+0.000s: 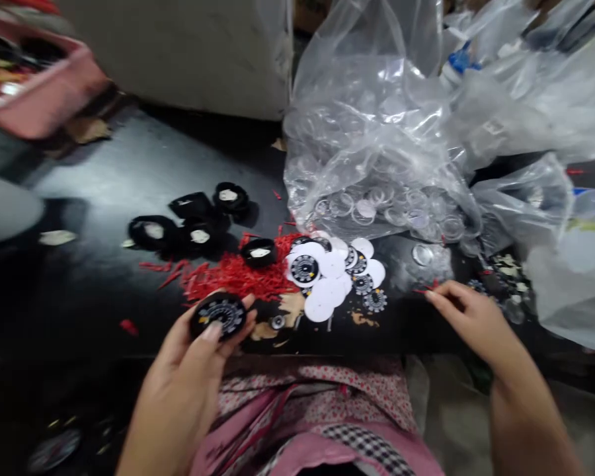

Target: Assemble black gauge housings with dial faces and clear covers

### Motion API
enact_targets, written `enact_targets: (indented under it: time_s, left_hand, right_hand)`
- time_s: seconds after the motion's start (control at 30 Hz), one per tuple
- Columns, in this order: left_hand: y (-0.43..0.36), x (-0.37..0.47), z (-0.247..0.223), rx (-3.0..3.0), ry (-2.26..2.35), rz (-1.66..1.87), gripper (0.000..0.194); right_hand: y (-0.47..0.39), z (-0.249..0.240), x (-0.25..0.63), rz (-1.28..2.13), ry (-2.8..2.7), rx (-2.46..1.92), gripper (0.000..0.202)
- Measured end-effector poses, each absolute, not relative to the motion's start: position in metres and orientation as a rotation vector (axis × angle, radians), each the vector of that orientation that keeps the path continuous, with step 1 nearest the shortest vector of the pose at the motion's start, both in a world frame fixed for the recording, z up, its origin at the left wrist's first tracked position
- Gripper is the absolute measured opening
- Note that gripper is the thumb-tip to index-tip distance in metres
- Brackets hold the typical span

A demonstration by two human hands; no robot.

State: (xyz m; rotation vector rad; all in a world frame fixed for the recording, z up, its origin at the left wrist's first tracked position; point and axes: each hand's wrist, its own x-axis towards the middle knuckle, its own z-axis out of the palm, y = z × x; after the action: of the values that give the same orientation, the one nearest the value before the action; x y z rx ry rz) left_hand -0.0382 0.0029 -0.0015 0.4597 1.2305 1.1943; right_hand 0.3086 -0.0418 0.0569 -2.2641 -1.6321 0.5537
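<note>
My left hand is closed around a round black gauge case with a printed dial, the thumb lying across its face. Off to the right, my right hand pinches a thin red pointer between thumb and index finger. A heap of red pointers lies just beyond my left hand. Beside it is a pile of round dial cards, some white side up and some with black printed faces. One black case sits on the red heap. A clear round lens rests near my right fingertips.
Several black cases stand at the left on the dark table. A big clear plastic bag of round lenses takes up the back. More plastic bags crowd the right side. A pink bin is at the far left.
</note>
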Motion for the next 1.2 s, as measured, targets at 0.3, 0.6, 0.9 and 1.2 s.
enact_targets:
  time_s: [0.3,0.6,0.9,1.2]
  left_hand:
    - [0.003,-0.035,0.008,0.444,1.158,1.236,0.026]
    - [-0.001,-0.032,0.004,0.355,1.105,1.193,0.031]
    - [0.005,-0.021,0.012,0.088,0.850,1.050,0.024]
    - [0.001,-0.006,0.014,0.326,0.966,1.169,0.026]
  right_hand:
    - [0.020,0.042,0.167,0.750,-2.205,-1.661,0.018]
    - [0.050,0.028,0.115,0.335,-2.578,-1.716,0.015]
    - [0.036,0.036,0.135,0.827,-2.051,-1.511,0.004]
    - [0.026,0.044,0.146,0.681,-2.071,-1.570,0.016]
